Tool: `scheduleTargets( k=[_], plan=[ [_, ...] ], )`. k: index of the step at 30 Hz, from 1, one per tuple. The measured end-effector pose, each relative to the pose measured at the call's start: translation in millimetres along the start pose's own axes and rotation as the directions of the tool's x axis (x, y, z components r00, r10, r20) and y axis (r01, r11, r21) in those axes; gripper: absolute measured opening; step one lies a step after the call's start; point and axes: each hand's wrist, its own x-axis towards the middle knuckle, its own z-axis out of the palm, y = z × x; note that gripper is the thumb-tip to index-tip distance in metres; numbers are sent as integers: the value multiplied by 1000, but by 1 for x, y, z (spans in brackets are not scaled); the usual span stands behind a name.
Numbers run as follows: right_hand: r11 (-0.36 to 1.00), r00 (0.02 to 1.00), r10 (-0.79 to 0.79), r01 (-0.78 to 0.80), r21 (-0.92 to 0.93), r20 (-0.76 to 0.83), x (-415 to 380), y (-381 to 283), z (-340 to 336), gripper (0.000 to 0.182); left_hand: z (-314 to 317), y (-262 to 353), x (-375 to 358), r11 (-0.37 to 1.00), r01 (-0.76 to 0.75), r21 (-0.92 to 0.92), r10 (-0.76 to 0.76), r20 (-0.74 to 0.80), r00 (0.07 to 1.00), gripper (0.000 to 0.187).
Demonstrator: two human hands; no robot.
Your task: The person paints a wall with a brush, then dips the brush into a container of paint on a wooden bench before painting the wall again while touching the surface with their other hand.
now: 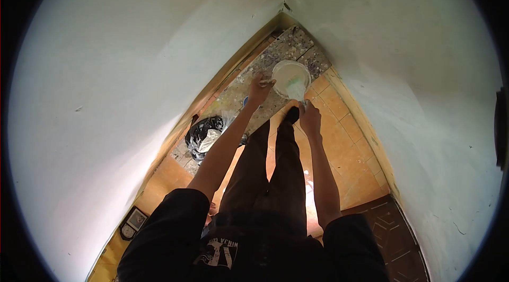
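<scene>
A round whitish plastic bucket [278, 67] stands on a paint-spattered plank surface, with pale wet material inside. My left hand [260, 90] is at its left side, fingers curled at the rim. In my right hand [309, 117], closed round its handle, is a putty knife [296, 89]; its broad blade, coated in pale paste, reaches over the near part of the bucket. The handle is mostly hidden by my fingers. Just beside my left wrist shows a small blue item [245, 101], too covered to name.
The spattered plank [303, 41] runs into the corner between two pale walls [116, 70]. A black plastic bag [204, 132] with white material lies at its left. Orange tiles [344, 149] cover the floor. A dark patterned panel [384, 229] lies at lower right, framed items [133, 222] at lower left.
</scene>
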Motion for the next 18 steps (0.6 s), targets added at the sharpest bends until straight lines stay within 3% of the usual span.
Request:
scheduleTargets(
  k=[11, 14, 18],
  plan=[
    [999, 999, -16, 17, -32, 42, 4, 0, -3, 43, 6, 8, -2, 988, 152, 0, -152, -27, 988, 43],
    [1000, 998, -16, 16, 2, 54, 0, -5, -5, 44, 4, 13, -4, 996, 81, 35, -80, -18, 997, 44],
    [999, 999, -35, 34, 22, 31, -2, -7, -4, 44, 3, 0, -1, 993, 119, -21, -118, 20, 993, 44]
  ],
)
